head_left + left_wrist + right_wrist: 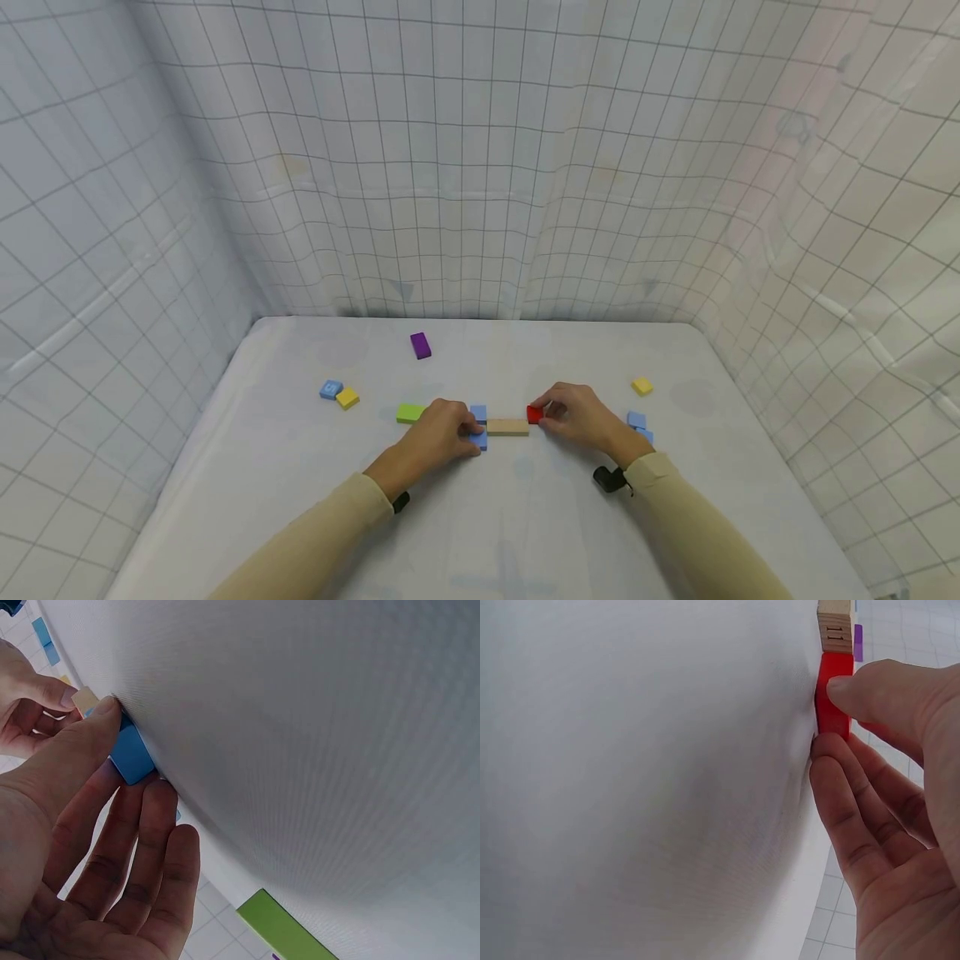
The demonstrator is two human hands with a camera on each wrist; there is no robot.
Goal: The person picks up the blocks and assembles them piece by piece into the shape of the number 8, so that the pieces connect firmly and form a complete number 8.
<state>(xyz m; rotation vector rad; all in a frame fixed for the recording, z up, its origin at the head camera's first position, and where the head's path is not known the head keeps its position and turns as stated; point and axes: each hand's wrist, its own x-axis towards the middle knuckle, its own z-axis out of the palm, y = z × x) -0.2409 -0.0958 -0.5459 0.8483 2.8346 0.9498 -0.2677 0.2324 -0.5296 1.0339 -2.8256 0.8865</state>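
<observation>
Near the middle of the table, my left hand point(444, 429) pinches a blue block point(133, 756) between thumb and fingers. Another blue block point(478, 411) lies just behind it. A plain wooden block point(507, 427) extends to the right from the blue pair. At its far end my right hand point(577, 414) pinches a red block point(832, 716), the thumb on its face. In the right wrist view the red block meets the end of the wooden block point(835, 628), which bears dark marks. Beyond my left hand lies a green block point(409, 413), partly covered in the head view.
A purple block point(421, 346) lies at the back. Towards the left are a blue block point(331, 389) and a yellow block point(347, 398). On the right sit a yellow block point(642, 386) and two blue blocks point(636, 419). Gridded white curtains point(480, 167) surround the white table point(480, 533).
</observation>
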